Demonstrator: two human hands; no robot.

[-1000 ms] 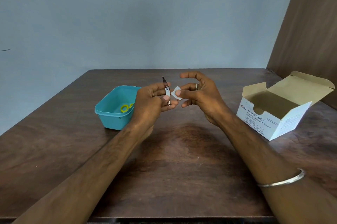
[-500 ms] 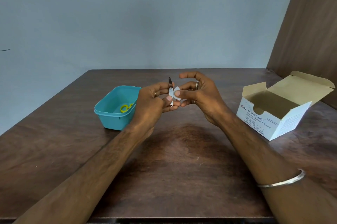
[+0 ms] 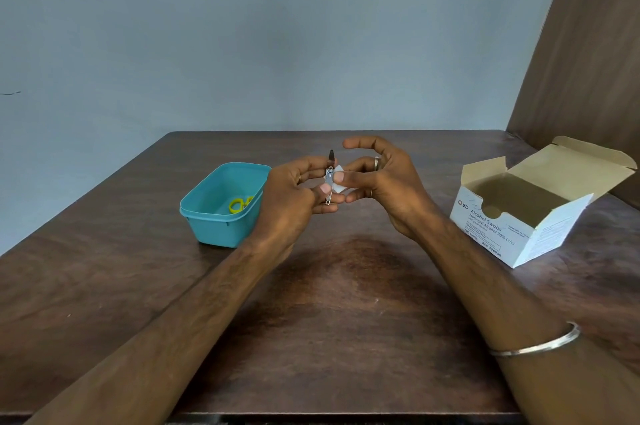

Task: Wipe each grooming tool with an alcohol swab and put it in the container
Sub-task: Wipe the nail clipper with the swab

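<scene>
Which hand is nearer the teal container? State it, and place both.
Left. The left hand, holding the nail clipper, hovers just right of the teal container, its knuckles overlapping the rim in view. The right hand, pinching the swab, sits farther right.

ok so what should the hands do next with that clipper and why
Probably draw the swab up along the nail clipper toward its dark tip. The left hand holds the clipper upright, the right hand pinches the swab against its middle, and the tip above the swab looks unwiped. The teal container comes after.
</scene>
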